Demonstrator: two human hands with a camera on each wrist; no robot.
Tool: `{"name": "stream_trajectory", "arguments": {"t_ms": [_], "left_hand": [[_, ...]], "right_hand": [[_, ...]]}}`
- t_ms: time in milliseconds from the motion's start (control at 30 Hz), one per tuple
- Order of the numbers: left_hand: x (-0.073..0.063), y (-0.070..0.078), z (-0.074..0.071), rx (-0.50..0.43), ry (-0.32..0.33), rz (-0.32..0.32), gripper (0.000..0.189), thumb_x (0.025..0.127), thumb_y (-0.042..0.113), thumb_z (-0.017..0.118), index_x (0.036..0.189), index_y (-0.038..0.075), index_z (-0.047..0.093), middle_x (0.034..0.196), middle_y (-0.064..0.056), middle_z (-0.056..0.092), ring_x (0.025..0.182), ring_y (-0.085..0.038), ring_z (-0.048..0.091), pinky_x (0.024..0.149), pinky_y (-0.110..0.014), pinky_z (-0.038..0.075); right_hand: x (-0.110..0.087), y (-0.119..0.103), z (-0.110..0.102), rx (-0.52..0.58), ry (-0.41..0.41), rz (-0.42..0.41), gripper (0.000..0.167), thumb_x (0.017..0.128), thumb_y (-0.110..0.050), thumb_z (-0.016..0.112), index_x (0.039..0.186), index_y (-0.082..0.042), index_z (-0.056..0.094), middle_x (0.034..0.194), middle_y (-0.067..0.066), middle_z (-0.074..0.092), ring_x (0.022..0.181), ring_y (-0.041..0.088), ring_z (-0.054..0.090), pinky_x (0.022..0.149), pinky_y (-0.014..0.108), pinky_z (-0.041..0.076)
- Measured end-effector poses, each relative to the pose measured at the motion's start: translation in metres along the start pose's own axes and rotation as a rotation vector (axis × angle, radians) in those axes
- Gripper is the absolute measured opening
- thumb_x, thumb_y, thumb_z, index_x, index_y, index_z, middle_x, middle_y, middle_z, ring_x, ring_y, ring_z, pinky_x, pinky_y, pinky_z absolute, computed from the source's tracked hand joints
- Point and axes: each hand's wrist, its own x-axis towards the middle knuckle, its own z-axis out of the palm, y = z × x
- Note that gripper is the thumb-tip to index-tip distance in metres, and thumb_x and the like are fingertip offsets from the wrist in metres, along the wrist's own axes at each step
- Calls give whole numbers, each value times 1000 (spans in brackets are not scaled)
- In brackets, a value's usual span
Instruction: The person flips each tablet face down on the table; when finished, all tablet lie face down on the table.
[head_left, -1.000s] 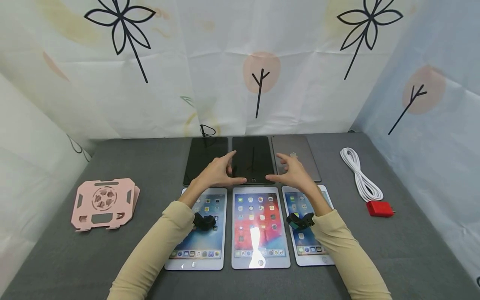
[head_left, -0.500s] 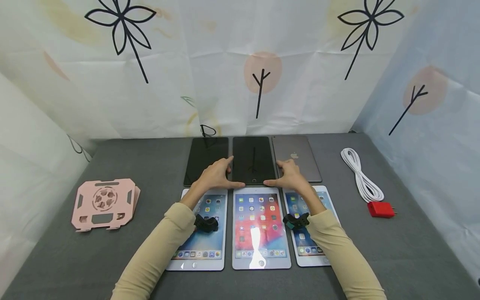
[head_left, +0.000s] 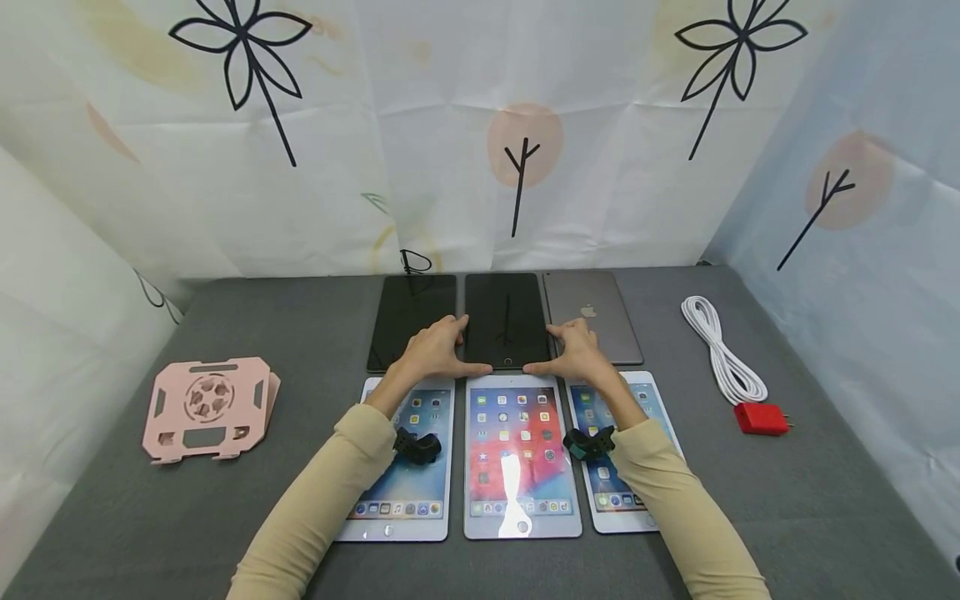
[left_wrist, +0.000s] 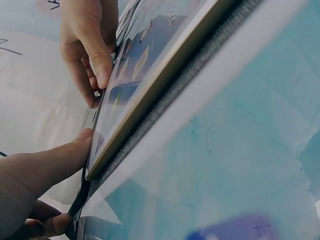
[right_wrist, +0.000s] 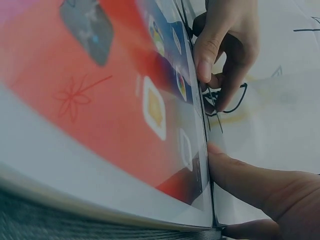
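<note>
A dark tablet (head_left: pixel 507 321) with a round home button lies flat in the middle of the back row. My left hand (head_left: pixel 431 346) holds its lower left corner, thumb along the front edge and fingers at the side. At the lower right corner my right hand (head_left: pixel 576 350) grips it the same way. Beside it lie another dark tablet (head_left: pixel 408 312) on the left and a grey tablet (head_left: pixel 603 321), back up, on the right. In front, a lit white tablet (head_left: pixel 522 454) lies between two more lit ones, a left tablet (head_left: pixel 405 492) and a right tablet (head_left: pixel 611 483), partly covered by my forearms.
A pink folding stand (head_left: pixel 206 400) lies at the left. Toward the right are a coiled white cable (head_left: pixel 716 346) and a red charger plug (head_left: pixel 761 418). White printed cloth (head_left: pixel 450 167) hangs right behind the back row. The tabletop (head_left: pixel 787 517) is dark grey.
Both hands have come down and closed in on the middle dark tablet's lower corners. Over the last half second they have shifted only slightly, the right fingers moving left to its side edge.
</note>
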Motion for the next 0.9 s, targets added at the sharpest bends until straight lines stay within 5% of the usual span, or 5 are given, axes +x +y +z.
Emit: {"name": "stream_trajectory", "arguments": {"t_ms": [167, 367, 900], "left_hand": [[0, 4, 0, 20, -15, -8, 106, 80, 60, 79, 157, 1, 37, 126, -15, 62, 98, -25, 61, 70, -32, 50], [3, 9, 0, 39, -34, -33, 108, 81, 61, 78, 157, -2, 35, 147, -20, 53, 120, -33, 61, 96, -48, 56], [3, 10, -2, 52, -38, -6, 105, 83, 59, 78, 155, -5, 37, 150, -23, 51, 129, -38, 59, 105, -51, 52]], "right_hand": [[0, 0, 1, 18, -6, 21, 95, 82, -34, 87, 156, 1, 38, 153, 28, 29, 140, 49, 26, 113, 64, 35], [-2, -1, 2, 27, 10, 16, 99, 78, -40, 89, 155, 0, 41, 150, 27, 32, 137, 48, 28, 109, 64, 38], [-4, -1, 6, 156, 5, 25, 90, 84, -24, 84, 156, 2, 36, 154, 26, 27, 138, 45, 23, 114, 66, 29]]}}
